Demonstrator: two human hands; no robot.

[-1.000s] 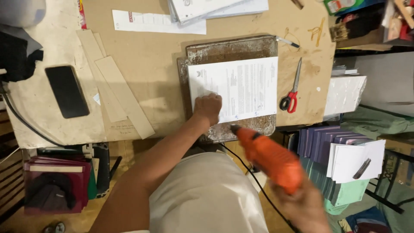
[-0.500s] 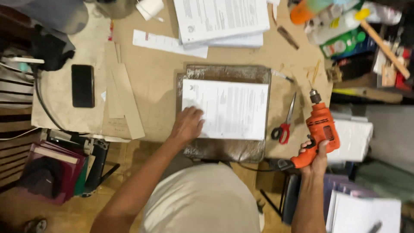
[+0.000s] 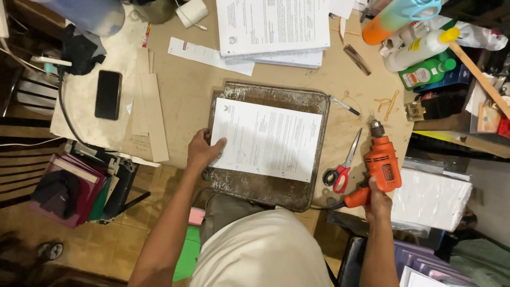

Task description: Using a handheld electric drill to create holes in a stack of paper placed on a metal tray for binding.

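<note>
One drill (image 3: 381,167), one paper stack (image 3: 265,139), two hands

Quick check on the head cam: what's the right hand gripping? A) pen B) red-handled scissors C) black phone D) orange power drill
D: the right hand is wrapped around the handle of the orange power drill, its bit end pointing away from the person, while the red-handled scissors lie untouched on the table beside the rusty metal tray.

A brown board table (image 3: 186,90) carried a rusty metal tray (image 3: 297,194) in the middle, a black phone (image 3: 108,94) at left, red-handled scissors (image 3: 342,165) at right, paper stacks (image 3: 273,26) far.
</note>
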